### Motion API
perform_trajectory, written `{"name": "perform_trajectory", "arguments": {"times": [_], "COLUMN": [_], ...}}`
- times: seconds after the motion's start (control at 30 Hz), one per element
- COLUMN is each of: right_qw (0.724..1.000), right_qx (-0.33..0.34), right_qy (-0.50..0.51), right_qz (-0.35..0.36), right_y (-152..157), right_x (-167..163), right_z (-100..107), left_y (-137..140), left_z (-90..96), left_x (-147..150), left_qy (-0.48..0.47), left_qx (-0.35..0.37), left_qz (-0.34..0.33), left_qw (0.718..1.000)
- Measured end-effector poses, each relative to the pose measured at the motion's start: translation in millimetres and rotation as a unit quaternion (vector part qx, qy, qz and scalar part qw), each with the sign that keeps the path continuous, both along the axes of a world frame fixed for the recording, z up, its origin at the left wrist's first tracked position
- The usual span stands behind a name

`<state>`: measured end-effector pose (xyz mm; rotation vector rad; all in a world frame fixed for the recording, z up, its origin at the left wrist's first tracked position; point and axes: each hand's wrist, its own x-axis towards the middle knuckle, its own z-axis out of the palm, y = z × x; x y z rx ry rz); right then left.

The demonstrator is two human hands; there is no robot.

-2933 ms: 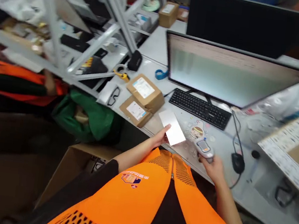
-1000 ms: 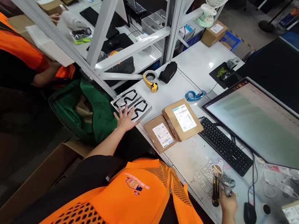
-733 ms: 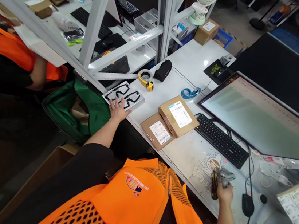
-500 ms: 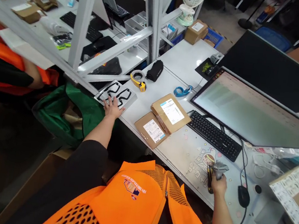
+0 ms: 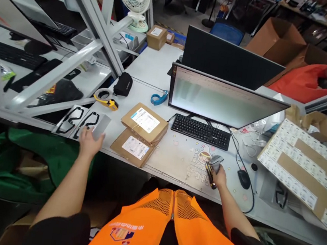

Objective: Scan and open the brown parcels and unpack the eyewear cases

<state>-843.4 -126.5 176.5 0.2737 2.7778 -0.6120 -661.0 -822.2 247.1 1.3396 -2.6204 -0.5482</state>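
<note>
My left hand [image 5: 90, 143] is at the front left of the desk with its fingers apart, touching the near edge of clear plastic packs. Inside the packs are flat black outline-shaped pieces [image 5: 88, 120]. Closed around a grey barcode scanner [image 5: 216, 161], my right hand [image 5: 220, 177] is low over the desk mat. A yellow and black utility knife [image 5: 210, 175] is right beside that hand; whether the fingers touch it I cannot tell. Between my hands lie two flat cardboard parcels, the upper one [image 5: 145, 123] overlapping the lower one [image 5: 132, 146], both with white labels.
A monitor [image 5: 215, 97] stands behind a black keyboard [image 5: 201, 131]. A mouse [image 5: 243, 179] and a label-covered board [image 5: 304, 173] are to the right. Yellow tape dispenser [image 5: 106, 99], black pouch [image 5: 123, 84] and blue tape dispenser [image 5: 159, 97] lie further back. Metal frame bars [image 5: 65, 67] rise at left.
The view has swung to the right and levelled. My left hand has gone from lying flat on the packs to curled fingers at their near right edge. My right hand still holds the scanner.
</note>
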Motion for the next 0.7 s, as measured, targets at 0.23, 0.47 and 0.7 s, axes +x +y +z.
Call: {"name": "perform_trajectory", "arguments": {"times": [0.23, 0.47, 0.7], "right_qw": [0.999, 0.995, 0.987], "right_qx": [0.014, 0.034, 0.014], "right_qy": [0.048, 0.093, 0.083], "right_qz": [-0.005, -0.012, 0.135], "right_y": [25, 34, -31], "right_x": [6, -3, -90], "right_z": [-12, 9, 36], "left_y": [130, 166, 174], "left_z": [9.1, 48.0, 49.9], "left_x": [-15, -94, -127], "left_qy": [0.202, 0.3, 0.264], "left_qx": [0.161, 0.376, 0.419], "left_qz": [0.017, 0.247, 0.276], "left_qw": [0.966, 0.841, 0.824]}}
